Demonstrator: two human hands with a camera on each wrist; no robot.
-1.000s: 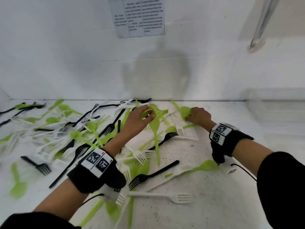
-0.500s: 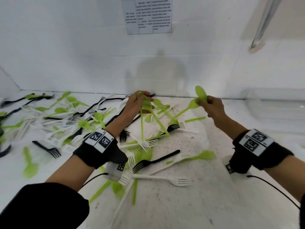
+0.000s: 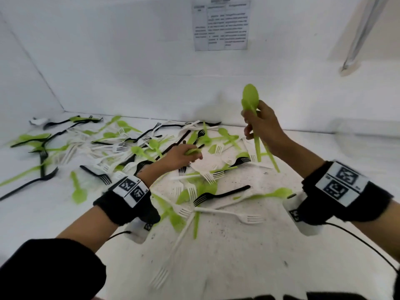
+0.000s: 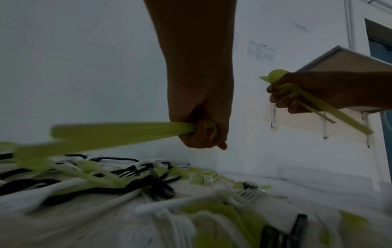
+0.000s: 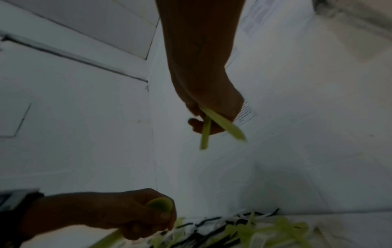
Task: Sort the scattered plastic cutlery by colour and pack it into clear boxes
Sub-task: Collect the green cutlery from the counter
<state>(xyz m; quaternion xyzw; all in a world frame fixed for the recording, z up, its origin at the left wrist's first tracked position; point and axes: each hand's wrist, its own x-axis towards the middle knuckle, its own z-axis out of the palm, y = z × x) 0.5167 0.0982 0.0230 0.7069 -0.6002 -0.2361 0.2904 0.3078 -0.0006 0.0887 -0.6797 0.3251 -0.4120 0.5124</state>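
Observation:
Green, white and black plastic cutlery [image 3: 138,148] lies scattered over the white table [image 3: 227,256]. My right hand [image 3: 259,124] is raised above the pile and grips green spoons [image 3: 250,98], bowls up, handles [image 5: 220,124] hanging down. My left hand [image 3: 184,155] is low over the pile's middle, fingers curled round green cutlery [image 4: 118,132] whose handles stick out to the left. The green bowl tip [image 3: 193,151] shows by its fingers. In the right wrist view the left hand [image 5: 131,216] holds a green bowl [image 5: 161,203].
A clear box [image 3: 365,137] stands blurred at the table's far right by the wall. Black forks [image 3: 218,193] and white forks [image 3: 233,215] lie in front of my hands. A paper notice [image 3: 220,24] hangs on the back wall. A shelf [image 4: 347,58] juts from the wall.
My right hand has lifted its green spoons up off the table and turned them upright. My left hand has come down from chest height onto the pile, still holding green cutlery.

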